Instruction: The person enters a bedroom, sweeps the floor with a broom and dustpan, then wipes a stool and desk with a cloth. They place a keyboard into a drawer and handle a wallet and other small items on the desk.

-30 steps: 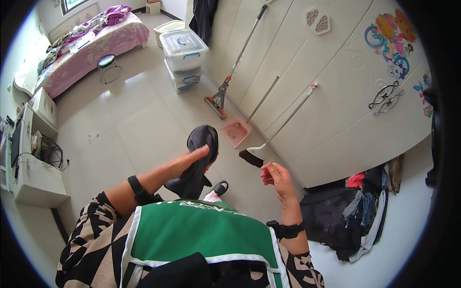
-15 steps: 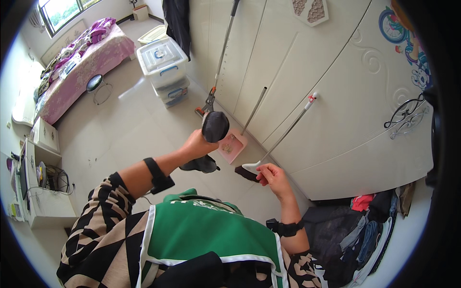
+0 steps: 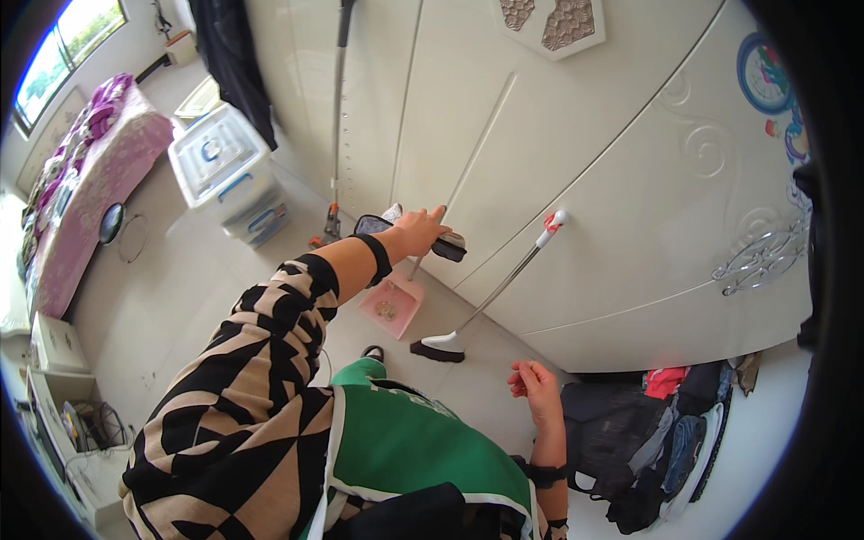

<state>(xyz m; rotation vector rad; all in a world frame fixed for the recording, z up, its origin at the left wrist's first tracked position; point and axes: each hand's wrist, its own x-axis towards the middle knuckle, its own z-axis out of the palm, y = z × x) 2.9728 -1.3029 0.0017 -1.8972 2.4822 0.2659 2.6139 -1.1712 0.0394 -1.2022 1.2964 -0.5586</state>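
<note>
My left hand (image 3: 418,232) reaches out toward the white wardrobe doors (image 3: 522,171), closed on dark shoe-like things. One of these, a black and beige piece (image 3: 449,247), shows past its fingers, and a grey-lined one (image 3: 372,225) shows beyond the wrist; their full shape is hidden. Just below that hand, a pink dustpan (image 3: 393,304) with some debris rests on the floor, its long handle partly covered by the hand. A broom (image 3: 441,346) with dark bristles leans on the wardrobe. Right of the broom, my right hand (image 3: 537,389) is empty, its fingers loosely bent and slightly apart.
A grey pole with an orange and grey end (image 3: 331,220) leans at the wardrobe's left part. Stacked clear storage boxes (image 3: 225,171) and a bed (image 3: 99,189) stand to the left. Folded clothes (image 3: 666,432) lie in an opening at the lower right.
My left hand has moved up and right toward the wardrobe with the dark things. My right hand has dropped away from beside the broom head, and the view has shifted rightward.
</note>
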